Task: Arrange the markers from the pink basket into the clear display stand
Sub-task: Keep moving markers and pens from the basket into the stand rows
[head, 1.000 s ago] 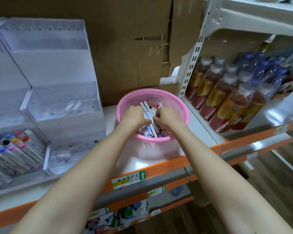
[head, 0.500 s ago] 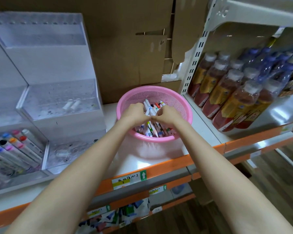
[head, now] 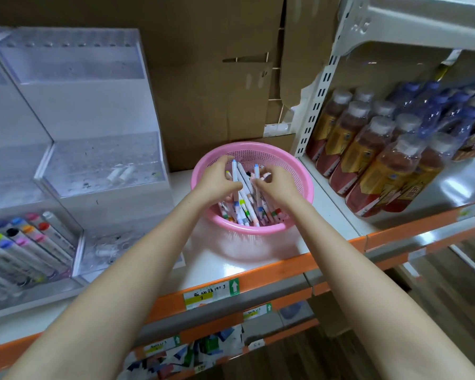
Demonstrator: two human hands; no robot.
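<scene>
Setting: white metal shelf (head: 328, 215) with an orange front lip (head: 274, 274) carrying a green-and-yellow price label (head: 211, 293); brown cardboard sheets (head: 203, 78) behind; wood-plank floor (head: 450, 303) below right. Shrink-wrapped bottles of brown drink (head: 368, 163) stand on the next bay, right.

- Clear stepped acrylic display stand (head: 93, 105) – far left; its near-left compartment holds white markers with coloured caps (head: 25, 242).
- Round pink perforated plastic basket (head: 258, 232) – centre, just right of the stand, holding loose white markers (head: 247, 212).
- Left hand (head: 220, 180) – in the basket, fingers curled round a few markers (head: 237, 178).
- Right hand (head: 279, 186) – alongside, fingers pinching a blue-tipped marker (head: 257, 172).

Change: half a second ago the hands met lower over the pile; now the gripped markers stand higher, tips showing.
</scene>
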